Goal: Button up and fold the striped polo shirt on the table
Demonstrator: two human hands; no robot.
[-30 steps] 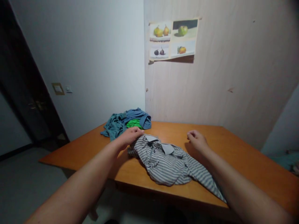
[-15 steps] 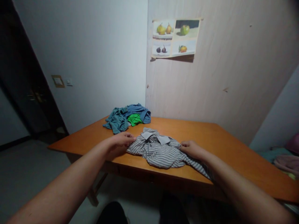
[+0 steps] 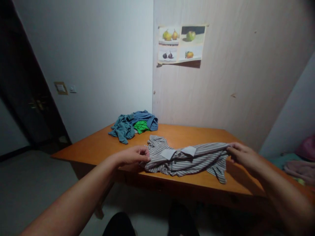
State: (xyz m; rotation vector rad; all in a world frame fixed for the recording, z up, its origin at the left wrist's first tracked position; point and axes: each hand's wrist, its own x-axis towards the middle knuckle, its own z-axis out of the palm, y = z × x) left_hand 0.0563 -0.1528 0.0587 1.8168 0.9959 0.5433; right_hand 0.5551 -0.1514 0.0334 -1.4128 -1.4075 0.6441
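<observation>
A grey-and-white striped shirt (image 3: 189,164) with a pale collar lies rumpled near the front edge of the wooden table. My left hand (image 3: 137,154) pinches its left part between thumb and fingers. At the other end, my right hand (image 3: 238,152) grips the fabric and holds that side raised a little off the tabletop. The cloth is stretched sideways between both hands, while a sleeve-like flap hangs down beside my right hand onto the table.
Behind the shirt, at the table's (image 3: 197,131) back left, lies a heap of teal and blue clothes (image 3: 123,127) with a bright green cloth (image 3: 141,127). A wall with a fruit picture (image 3: 180,44) stands behind. Pinkish fabric (image 3: 300,170) lies at far right.
My right hand has moved right, pulling the shirt's right side out and up. My left hand has shifted slightly right. The shirt is now spread wider, its collar farther right and lower.
</observation>
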